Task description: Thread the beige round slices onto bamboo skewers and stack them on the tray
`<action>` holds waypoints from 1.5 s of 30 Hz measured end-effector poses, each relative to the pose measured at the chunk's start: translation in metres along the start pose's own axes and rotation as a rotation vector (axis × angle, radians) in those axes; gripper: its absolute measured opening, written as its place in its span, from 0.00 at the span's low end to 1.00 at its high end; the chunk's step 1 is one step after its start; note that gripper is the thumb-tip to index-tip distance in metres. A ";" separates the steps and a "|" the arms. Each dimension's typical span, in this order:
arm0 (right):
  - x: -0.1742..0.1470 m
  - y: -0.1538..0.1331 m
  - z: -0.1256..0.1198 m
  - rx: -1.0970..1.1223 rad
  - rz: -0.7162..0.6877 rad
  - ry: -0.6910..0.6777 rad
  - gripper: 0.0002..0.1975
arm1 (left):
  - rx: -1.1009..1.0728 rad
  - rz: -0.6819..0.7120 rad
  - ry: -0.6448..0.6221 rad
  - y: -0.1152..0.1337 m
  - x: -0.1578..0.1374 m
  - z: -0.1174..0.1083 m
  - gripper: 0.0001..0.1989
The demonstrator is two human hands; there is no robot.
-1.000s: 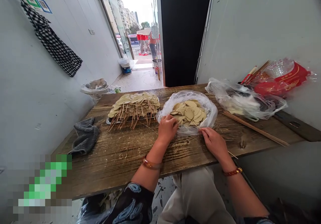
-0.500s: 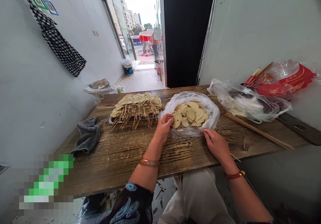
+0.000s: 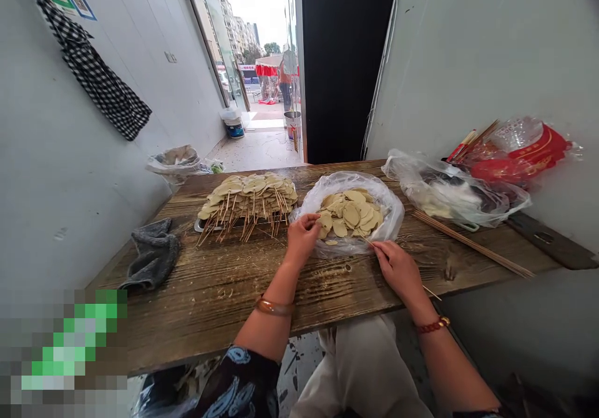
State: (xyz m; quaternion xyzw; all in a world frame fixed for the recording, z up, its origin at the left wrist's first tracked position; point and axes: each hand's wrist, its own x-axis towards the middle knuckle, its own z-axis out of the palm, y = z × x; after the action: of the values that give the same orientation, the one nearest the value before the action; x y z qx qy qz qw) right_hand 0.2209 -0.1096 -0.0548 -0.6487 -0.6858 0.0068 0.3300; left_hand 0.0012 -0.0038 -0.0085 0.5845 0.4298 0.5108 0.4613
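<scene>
My left hand [image 3: 302,238] is closed in a pinch on the edge of a thin, round, pale-yellow slice [image 3: 324,223], which looks like potato. More such slices [image 3: 358,209] lie heaped in an open clear plastic bag [image 3: 395,209] in front of both hands. Between the thumb and fingers of my right hand [image 3: 397,269] is a thin wooden skewer [image 3: 432,292]; its tip points left toward the bag and its tail sticks out below the palm. Left of the bag, a pile of skewered slices [image 3: 248,196] rests on a metal tray [image 3: 200,224], sticks toward me.
A bundle of bare skewers [image 3: 472,243] lies on the wooden table [image 3: 262,306] to the right. Behind it are a clear plastic bag [image 3: 449,187] and red packaging [image 3: 519,162]. A dark grey cloth [image 3: 152,256] lies at the left, with another bag [image 3: 173,159] beyond.
The slice in my left hand has turned a little and shows less of its face. Both hands stay nearly in place over the table; the whole view has shifted slightly.
</scene>
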 end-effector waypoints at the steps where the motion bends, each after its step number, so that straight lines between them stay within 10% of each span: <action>1: 0.000 0.000 0.000 0.006 0.002 0.005 0.16 | 0.119 0.052 0.015 -0.001 0.000 0.000 0.07; 10: 0.001 0.003 0.001 -0.002 0.040 0.058 0.16 | 0.919 0.365 0.076 0.005 -0.007 -0.001 0.16; 31: 0.003 0.001 0.001 -0.031 0.128 0.086 0.16 | 1.173 0.509 -0.102 0.009 -0.010 0.030 0.13; 45: 0.006 -0.001 0.001 0.016 0.178 0.141 0.16 | 1.271 0.291 -0.063 0.015 0.028 0.078 0.18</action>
State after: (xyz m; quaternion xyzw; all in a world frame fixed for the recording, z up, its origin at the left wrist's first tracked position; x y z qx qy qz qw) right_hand 0.2203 -0.1038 -0.0521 -0.7032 -0.6004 -0.0042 0.3809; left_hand 0.0826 0.0123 0.0074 0.8102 0.5509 0.1970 -0.0359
